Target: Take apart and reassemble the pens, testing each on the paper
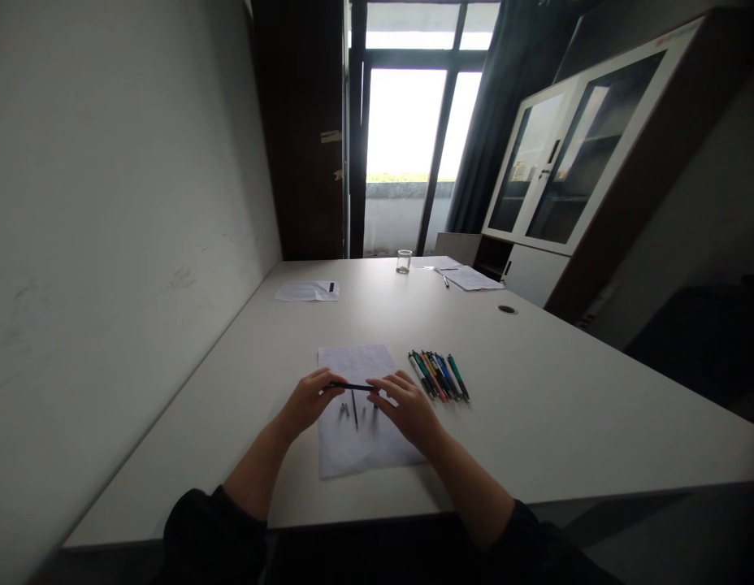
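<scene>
A slim black pen [356,387] is held level above a sheet of paper [356,461]. My left hand [309,400] pinches its left end, and my right hand [409,408] pinches the right end with fingertips. Beneath it on the paper lies a thin dark rod [354,412] that looks like a pen refill. Small pen parts [344,410] lie on the paper to its left, and a few more small pieces lie to its right, too small to make out. Close beyond my right hand, several pens [439,376] of different colours are laid side by side.
A white table [243,406] runs along the wall at left. Toward the far end stand a glass [403,261], papers with a pen [474,279] and another sheet [301,292]. A round cable hole [507,309] is near the right edge. A cabinet [572,162] stands beyond.
</scene>
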{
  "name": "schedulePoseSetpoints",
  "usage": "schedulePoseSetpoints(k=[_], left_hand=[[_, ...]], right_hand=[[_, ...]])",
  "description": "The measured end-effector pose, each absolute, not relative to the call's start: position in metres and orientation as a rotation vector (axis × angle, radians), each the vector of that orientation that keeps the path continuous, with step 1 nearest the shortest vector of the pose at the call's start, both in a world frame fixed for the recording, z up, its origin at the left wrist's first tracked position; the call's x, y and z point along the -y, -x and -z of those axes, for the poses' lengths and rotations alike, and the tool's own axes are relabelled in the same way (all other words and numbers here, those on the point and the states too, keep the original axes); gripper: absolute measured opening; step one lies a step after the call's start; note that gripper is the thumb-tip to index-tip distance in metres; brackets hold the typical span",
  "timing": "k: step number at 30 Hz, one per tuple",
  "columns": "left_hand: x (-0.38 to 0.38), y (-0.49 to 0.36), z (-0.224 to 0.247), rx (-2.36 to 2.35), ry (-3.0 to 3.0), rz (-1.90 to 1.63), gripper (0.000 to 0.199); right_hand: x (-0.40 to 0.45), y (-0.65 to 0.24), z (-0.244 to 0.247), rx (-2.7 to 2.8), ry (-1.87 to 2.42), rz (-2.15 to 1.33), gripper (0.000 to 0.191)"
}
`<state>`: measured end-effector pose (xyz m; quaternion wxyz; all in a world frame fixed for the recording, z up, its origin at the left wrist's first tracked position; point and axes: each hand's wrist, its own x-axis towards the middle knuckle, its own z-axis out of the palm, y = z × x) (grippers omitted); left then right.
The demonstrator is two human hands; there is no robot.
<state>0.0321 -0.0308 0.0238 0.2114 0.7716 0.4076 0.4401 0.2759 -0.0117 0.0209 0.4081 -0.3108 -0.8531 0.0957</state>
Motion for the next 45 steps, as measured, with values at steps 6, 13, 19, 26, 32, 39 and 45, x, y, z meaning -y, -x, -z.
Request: schedulePoseSetpoints(k=[6, 13, 19, 26, 32, 39, 45], left_hand=[[0.034, -0.038, -0.029, -1.051, -2.142, -1.2, 0.017], [0.032, -0.035, -0.027, -1.11, -2.128, -1.202, 0.018], [0.029, -0.03, -0.024, -1.141, -2.092, -1.218, 0.018], [0.026, -0.026, -0.02, -1.166, -2.065, -1.242, 0.022], [0.019, -0.017, -0.012, -1.26, -2.049, -1.338, 0.018], [0.011, -0.005, -0.002, -1.478, -2.076, -1.318, 0.016], [0.011, 0.0, 0.006, -1.6, -2.333, -1.115, 0.017]], right_hand=[[0.018, -0.273, -0.026, 2.152, 0.743, -0.239, 0.019], [0.018, -0.274, -0.028, 2.107, 0.766, -0.279, 0.019], [0.016, -0.277, -0.03, 2.072, 0.814, -0.299, 0.018], [0.017, -0.281, -0.033, 1.974, 0.847, -0.315, 0.016], [0.018, -0.284, -0.035, 1.8, 0.934, -0.433, 0.019], [0.016, -0.307, -0.034, 1.699, 1.039, -0.288, 0.02], [0.028, -0.331, -0.027, 2.031, 1.027, -0.007, 0.021]])
